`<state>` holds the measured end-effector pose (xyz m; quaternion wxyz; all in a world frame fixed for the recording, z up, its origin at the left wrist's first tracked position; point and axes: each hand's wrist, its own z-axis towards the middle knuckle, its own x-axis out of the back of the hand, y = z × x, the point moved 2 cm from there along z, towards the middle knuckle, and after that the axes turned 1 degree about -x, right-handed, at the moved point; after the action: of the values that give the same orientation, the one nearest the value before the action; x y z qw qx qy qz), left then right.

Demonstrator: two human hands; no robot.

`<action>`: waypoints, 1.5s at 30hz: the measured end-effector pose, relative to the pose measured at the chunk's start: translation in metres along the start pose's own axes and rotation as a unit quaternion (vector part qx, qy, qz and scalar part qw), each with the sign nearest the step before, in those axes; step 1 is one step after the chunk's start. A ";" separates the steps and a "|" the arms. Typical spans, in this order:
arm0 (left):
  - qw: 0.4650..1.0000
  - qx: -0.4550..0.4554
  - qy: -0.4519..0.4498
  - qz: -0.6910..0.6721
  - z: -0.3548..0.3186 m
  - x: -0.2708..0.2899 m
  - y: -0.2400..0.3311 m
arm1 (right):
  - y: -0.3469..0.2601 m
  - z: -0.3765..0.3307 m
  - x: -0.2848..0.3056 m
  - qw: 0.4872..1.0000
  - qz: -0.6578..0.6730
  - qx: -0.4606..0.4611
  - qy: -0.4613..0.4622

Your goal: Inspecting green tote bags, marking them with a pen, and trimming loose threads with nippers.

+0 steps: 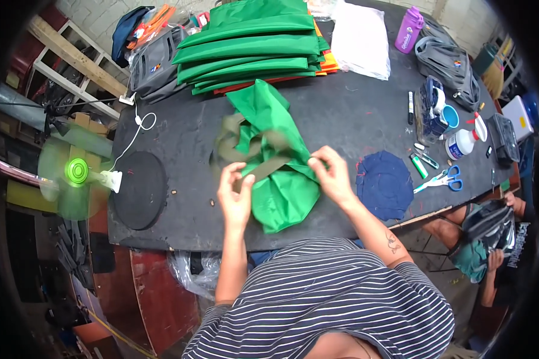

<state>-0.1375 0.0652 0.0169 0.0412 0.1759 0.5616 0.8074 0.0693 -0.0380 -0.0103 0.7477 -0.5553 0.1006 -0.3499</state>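
Between your two grips is the green cloth (287, 203), rumpled over the dark counter (191, 134), the olive strap (267, 169) crossing it, partly blurred; to handle it well, keep light, even tension between both pinches and let the strap lie flat, untwisted. Your left hand (235, 194) seems to pinch the strap narrowly, thumb toward fingers, while your right hand (335, 179) pinches the cloth's edge. Both forearms reach forward, converging on the cloth, with the green stack (245, 54) beyond your grips and the navy cloth (384, 185) beside the right one.
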 end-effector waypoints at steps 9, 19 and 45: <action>0.968 -0.070 0.076 0.229 0.025 0.067 0.019 | 0.081 -0.029 0.078 0.770 0.513 -0.330 0.186; 0.968 -0.136 -0.210 0.011 0.019 -0.040 0.068 | 0.000 -0.020 0.064 0.901 0.357 -0.246 -0.027; 0.856 -0.036 0.076 -0.510 0.056 0.023 0.079 | -0.017 0.034 0.068 0.982 0.095 -0.160 0.030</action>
<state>-0.1304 0.0923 0.1128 0.4108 -0.1983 0.5445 0.7039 0.1309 -0.0580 0.0337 0.6760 -0.6444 0.2305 -0.2731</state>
